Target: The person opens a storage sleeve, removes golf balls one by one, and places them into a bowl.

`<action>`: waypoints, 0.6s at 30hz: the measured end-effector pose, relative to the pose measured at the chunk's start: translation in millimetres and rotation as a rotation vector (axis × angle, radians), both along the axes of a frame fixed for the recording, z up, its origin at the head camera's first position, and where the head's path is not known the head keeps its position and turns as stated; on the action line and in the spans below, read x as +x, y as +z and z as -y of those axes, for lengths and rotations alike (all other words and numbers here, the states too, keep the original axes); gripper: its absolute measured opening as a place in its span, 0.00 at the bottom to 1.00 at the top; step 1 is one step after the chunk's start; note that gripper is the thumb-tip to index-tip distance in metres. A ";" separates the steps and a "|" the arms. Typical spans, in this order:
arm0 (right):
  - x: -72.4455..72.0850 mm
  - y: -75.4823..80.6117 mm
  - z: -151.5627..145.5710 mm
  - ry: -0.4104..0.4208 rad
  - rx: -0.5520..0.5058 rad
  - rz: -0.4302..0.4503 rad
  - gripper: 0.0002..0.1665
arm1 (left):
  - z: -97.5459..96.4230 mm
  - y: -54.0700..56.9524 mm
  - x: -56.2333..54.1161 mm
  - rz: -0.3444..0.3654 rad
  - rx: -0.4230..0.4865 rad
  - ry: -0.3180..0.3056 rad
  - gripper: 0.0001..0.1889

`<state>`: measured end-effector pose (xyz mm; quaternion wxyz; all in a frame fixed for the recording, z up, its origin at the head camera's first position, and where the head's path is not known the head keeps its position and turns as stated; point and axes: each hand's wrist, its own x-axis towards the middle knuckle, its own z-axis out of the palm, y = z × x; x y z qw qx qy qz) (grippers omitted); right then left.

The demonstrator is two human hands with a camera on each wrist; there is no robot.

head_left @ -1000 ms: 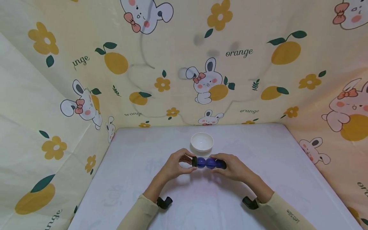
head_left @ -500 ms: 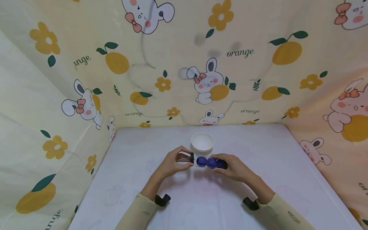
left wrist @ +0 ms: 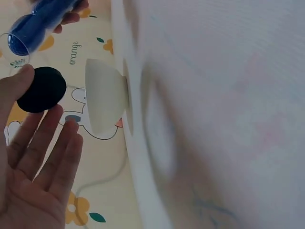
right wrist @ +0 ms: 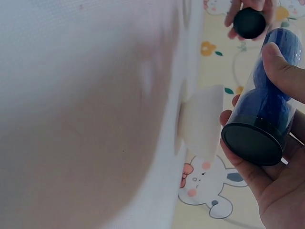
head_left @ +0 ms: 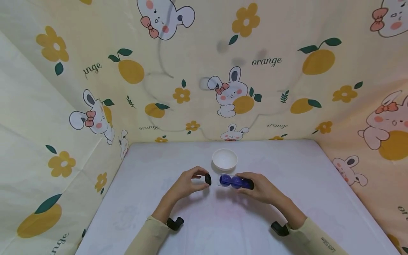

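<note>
My left hand pinches a round black cap between thumb and fingers, a short way left of a clear tube. That tube is held by my right hand, lying almost level above the table. Blue balls sit in a row inside it. The tube's left end stands uncapped, while a second black cap covers the end by my right palm. Just behind the tube, a white bowl rests on the table; its inside shows only white in the head view.
The white-covered table reaches back to a patterned curtain with rabbits and oranges, which also closes off both sides. Black wrist-worn pieces sit at both sleeve cuffs.
My left hand has pulled the black cap off the tube's left end and moved left with it. My right hand keeps its grip on the tube, shifting slightly right.
</note>
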<state>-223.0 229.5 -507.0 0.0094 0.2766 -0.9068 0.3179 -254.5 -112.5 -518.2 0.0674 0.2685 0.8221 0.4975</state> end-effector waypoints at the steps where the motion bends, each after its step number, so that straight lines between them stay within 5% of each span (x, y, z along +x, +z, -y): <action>1: 0.0 0.4 -0.3 -0.001 0.000 0.000 0.35 | 0.9 -0.9 -0.4 -0.003 -0.020 0.009 0.23; 18: 1.0 -0.2 -3.3 -0.009 0.001 0.027 0.36 | 14.8 -9.6 0.9 0.106 -0.201 0.033 0.20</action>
